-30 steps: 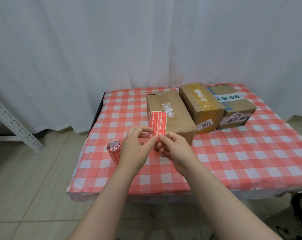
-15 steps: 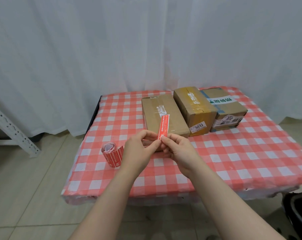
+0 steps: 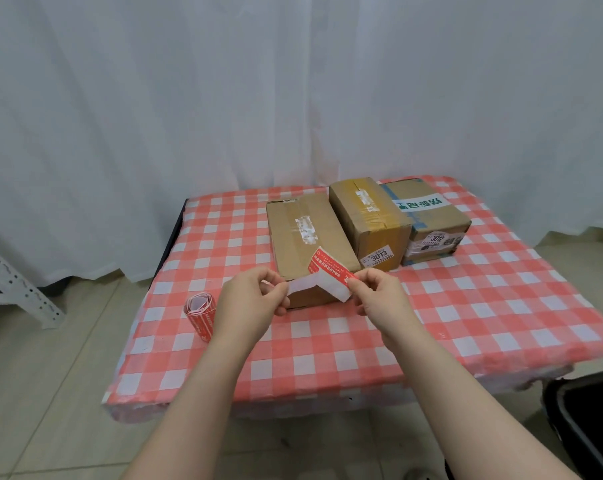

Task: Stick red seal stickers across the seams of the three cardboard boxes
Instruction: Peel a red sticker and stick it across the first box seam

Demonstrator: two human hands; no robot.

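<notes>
Three cardboard boxes stand side by side at the back of the checked table: a plain brown box (image 3: 307,233), a yellow-taped box (image 3: 369,216) labelled 3013, and a box with a green-lettered label (image 3: 428,209). In front of the brown box, my right hand (image 3: 376,296) pinches a red seal sticker (image 3: 327,268) by its end. My left hand (image 3: 251,299) pinches the white backing strip (image 3: 303,284), which is partly peeled away from the sticker. A roll of red stickers (image 3: 201,315) lies on the table to the left of my left hand.
The table wears a red-and-white checked cloth (image 3: 466,306) and stands against a white curtain. A white metal rack leg (image 3: 12,282) stands on the floor at the left. A dark bin (image 3: 591,420) is at the lower right, beside the table.
The hands have drawn apart: the sticker, upright and whole before, is now peeled from its white backing, with the red part on the right and the backing on the left.
</notes>
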